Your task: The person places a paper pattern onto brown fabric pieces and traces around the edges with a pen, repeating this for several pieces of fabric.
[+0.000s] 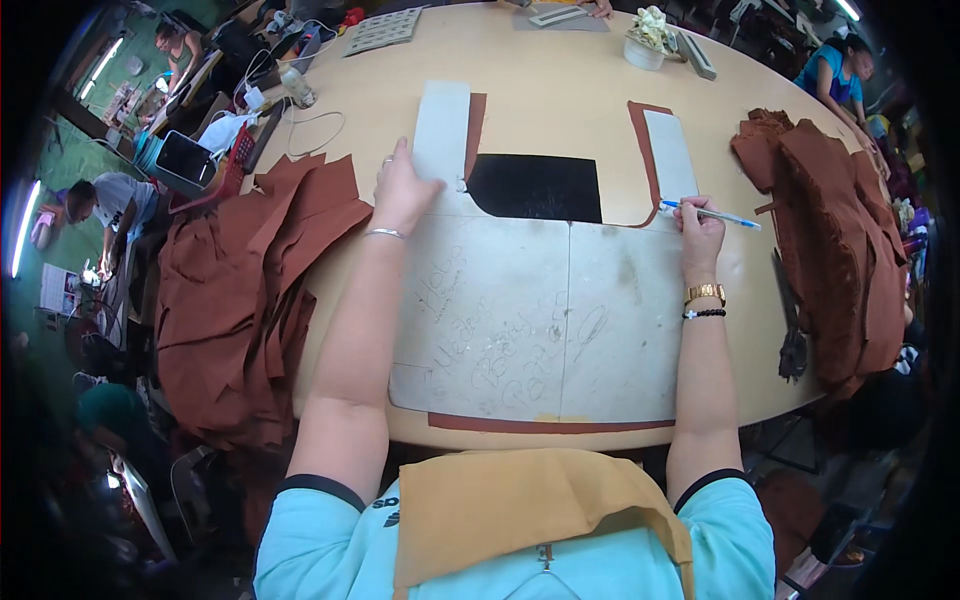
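Observation:
In front of me lies a big pale grey pattern board (480, 310) with two upright arms at its far side and handwritten marks on its face. Reddish-brown material (640, 150) peeks out from under its edges. A black piece (540, 187) fills part of the gap between the arms. My left hand (402, 190) presses on the board's left arm, thumb spread from the fingers, gripping nothing. My right hand (698, 235) is closed around a blue-and-white pen (735, 217), whose tip points left at the base of the right arm.
Brown cut pieces (240, 300) are heaped at the left; another brown stack (835, 240) lies right. Dark scissors (790, 320) rest beside that stack. Farther off are a white tub (645, 52), a red basket (235, 160) and another person's hand (600, 8). Several people work around.

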`<state>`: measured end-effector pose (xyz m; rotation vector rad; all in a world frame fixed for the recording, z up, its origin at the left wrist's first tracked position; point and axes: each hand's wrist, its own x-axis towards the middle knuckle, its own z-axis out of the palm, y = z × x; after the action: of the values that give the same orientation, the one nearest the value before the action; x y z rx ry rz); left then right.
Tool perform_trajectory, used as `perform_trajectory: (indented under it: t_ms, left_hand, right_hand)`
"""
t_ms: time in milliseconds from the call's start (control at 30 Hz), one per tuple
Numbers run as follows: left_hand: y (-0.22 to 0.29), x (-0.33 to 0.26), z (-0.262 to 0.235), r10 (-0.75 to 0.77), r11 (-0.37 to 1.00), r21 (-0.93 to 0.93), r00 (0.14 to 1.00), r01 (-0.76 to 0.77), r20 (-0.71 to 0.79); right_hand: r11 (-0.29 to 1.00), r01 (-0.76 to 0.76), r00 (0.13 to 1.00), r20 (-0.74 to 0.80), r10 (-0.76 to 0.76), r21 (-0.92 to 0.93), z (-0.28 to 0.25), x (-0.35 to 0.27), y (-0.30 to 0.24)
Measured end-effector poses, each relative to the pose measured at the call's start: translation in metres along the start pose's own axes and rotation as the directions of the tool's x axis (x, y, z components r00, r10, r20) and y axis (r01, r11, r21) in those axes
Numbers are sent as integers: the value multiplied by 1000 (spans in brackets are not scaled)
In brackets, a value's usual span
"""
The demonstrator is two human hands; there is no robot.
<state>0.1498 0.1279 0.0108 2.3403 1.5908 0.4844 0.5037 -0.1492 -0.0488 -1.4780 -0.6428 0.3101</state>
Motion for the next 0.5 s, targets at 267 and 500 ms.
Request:
perform_trajectory:
  t_ms: [267, 500]
  left_hand:
    - [-15, -23, 0, -12, 326, -936, 990, -131, -143]
    - [-22, -86, 34, 152, 81, -854, 853, -514, -499]
  right_hand:
    - [1000, -21, 1000, -13, 21, 6, 1, -1, -2]
    - [1000, -1, 1000, -18, 1, 17, 0, -2, -4]
